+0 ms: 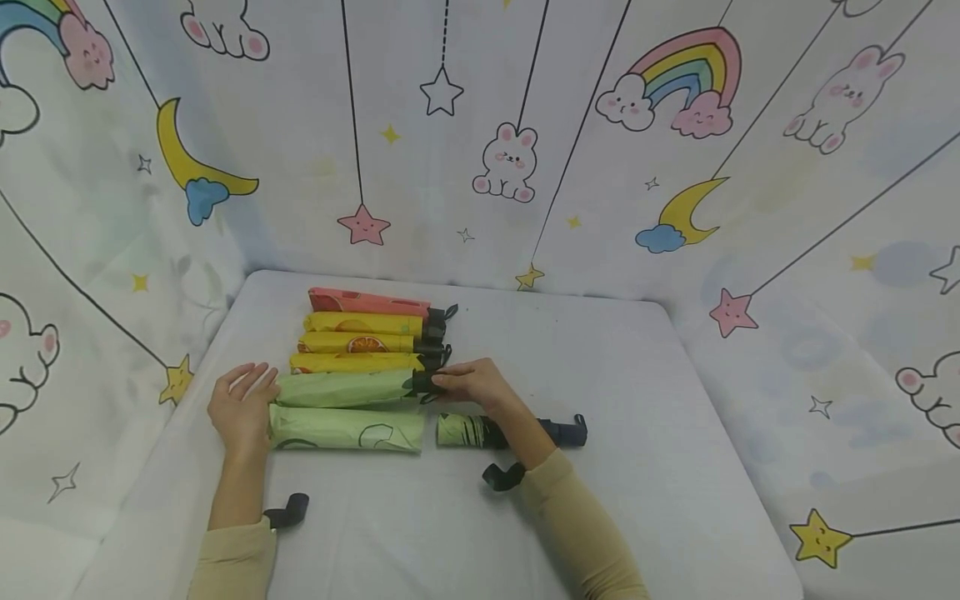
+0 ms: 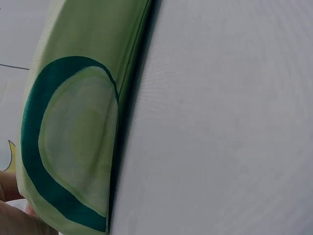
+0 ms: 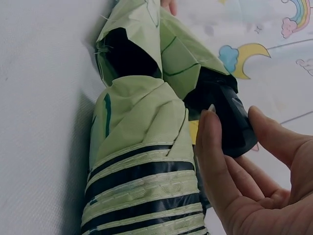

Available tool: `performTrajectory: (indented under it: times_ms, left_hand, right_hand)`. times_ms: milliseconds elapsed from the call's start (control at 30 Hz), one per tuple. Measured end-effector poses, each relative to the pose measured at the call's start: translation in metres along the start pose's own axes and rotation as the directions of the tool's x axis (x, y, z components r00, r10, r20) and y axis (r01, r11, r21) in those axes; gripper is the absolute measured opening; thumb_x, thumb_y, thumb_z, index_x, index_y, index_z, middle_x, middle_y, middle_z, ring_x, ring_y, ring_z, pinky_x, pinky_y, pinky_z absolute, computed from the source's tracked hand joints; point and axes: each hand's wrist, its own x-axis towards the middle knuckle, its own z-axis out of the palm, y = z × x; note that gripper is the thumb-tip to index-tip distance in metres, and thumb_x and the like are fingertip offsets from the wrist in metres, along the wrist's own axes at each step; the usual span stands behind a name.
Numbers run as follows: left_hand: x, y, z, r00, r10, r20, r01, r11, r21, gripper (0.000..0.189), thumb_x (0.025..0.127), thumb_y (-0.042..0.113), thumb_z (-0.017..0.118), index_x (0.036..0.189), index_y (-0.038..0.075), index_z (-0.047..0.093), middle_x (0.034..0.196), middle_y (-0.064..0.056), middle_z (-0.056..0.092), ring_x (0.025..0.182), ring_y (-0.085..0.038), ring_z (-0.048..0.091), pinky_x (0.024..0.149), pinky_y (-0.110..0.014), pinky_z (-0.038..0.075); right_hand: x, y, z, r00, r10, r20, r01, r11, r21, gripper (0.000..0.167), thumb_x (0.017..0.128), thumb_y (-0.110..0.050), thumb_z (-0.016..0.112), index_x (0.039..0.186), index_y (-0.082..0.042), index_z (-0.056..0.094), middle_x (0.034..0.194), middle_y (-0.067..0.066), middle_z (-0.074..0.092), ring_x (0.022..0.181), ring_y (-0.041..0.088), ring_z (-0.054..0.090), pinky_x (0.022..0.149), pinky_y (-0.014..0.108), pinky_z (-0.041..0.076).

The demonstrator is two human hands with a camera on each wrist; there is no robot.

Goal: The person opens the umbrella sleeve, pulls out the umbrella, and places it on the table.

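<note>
A row of sleeved folding umbrellas lies on the white table. My right hand [image 1: 471, 385] pinches the black handle [image 3: 225, 117] of a green sleeved umbrella [image 1: 341, 389] between thumb and fingers. At that umbrella's left end, my left hand [image 1: 242, 410] rests with its fingers extended; the thumb is hidden. Nearer to me lies a loose green sleeve [image 1: 345, 428], its open mouth [image 3: 129, 56] facing right. Just right of it is an unsleeved green umbrella [image 1: 459, 431] with black bands and a black handle, partly covered by my right forearm.
Farther back are yellow sleeved umbrellas [image 1: 363, 322] and a red one [image 1: 369, 302], their black handles pointing right. Black wrist-camera mounts [image 1: 288, 511] stick out from both wrists. A patterned cloth wall [image 1: 420, 167] rises behind the table.
</note>
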Motion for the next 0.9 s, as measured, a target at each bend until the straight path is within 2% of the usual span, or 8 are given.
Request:
performTrajectory:
  times_ms: [267,500,900]
  left_hand:
    - [-0.001,0.0,0.001,1.0,-0.005,0.003,0.005,1.0,-0.018,0.054,0.092,-0.018,0.064,0.139,0.006,0.056,0.146,-0.019,0.06,0.127,-0.026,0.065,0.089,-0.021,0.057]
    - [-0.002,0.002,0.001,1.0,-0.028,-0.008,0.028,1.0,-0.01,0.052,0.093,-0.017,0.064,0.139,0.006,0.057,0.142,-0.015,0.064,0.124,-0.023,0.067,0.086,-0.018,0.058]
    - [-0.001,0.002,0.001,1.0,-0.025,-0.009,0.025,1.0,-0.01,0.049,0.092,-0.017,0.064,0.135,0.006,0.059,0.139,-0.015,0.065,0.114,-0.016,0.072,0.084,-0.017,0.058]
  right_hand:
    - [-0.003,-0.001,-0.004,1.0,0.006,-0.006,-0.006,1.0,0.014,0.034,0.092,-0.015,0.082,0.119,0.006,0.075,0.113,0.019,0.076,0.09,0.025,0.078,0.088,0.041,0.063]
    - [-0.006,-0.001,-0.008,1.0,0.007,-0.009,-0.007,1.0,0.016,0.035,0.092,-0.016,0.082,0.118,0.006,0.076,0.114,0.019,0.076,0.091,0.027,0.078,0.089,0.042,0.063]
    - [-0.008,-0.001,-0.017,1.0,-0.014,-0.016,0.013,1.0,-0.026,0.033,0.093,-0.019,0.081,0.117,0.003,0.077,0.111,0.016,0.078,0.093,0.026,0.078,0.089,0.041,0.063]
